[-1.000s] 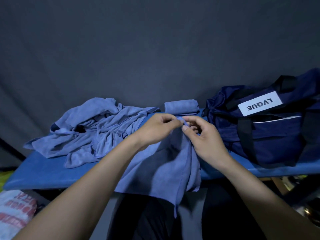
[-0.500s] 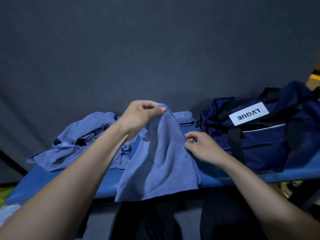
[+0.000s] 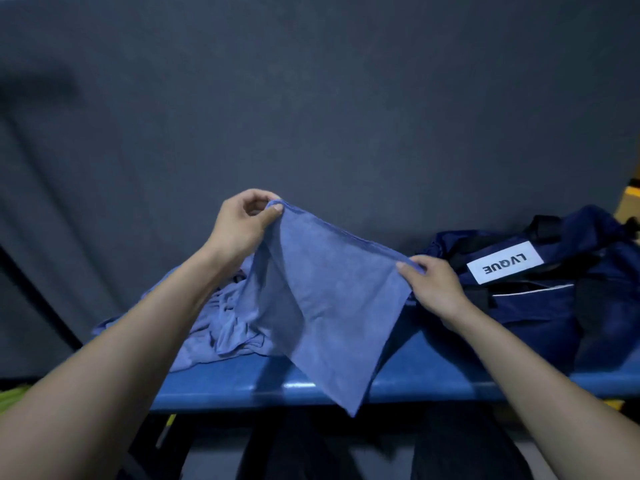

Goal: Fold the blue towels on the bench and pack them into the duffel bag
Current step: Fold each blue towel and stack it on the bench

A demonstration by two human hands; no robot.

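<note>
A blue towel (image 3: pixel 325 306) hangs spread in the air over the blue bench (image 3: pixel 415 375). My left hand (image 3: pixel 242 226) pinches its upper left corner, raised high. My right hand (image 3: pixel 433 282) pinches the other top corner, lower and close to the duffel bag (image 3: pixel 540 306). The towel's bottom point droops past the bench's front edge. A heap of crumpled blue towels (image 3: pixel 221 327) lies on the bench behind my left forearm. The navy duffel bag with a white LVQUE label stands on the bench's right end.
A dark grey wall (image 3: pixel 311 116) rises right behind the bench. Something yellow-green (image 3: pixel 14 396) shows at the lower left below the bench, and a yellow object (image 3: pixel 632 199) sits at the far right edge. Dark floor and bench legs lie below.
My hands have drawn apart from together at the towel's edge. The left rose up and left, the right slid right toward the bag, and the towel opened out between them.
</note>
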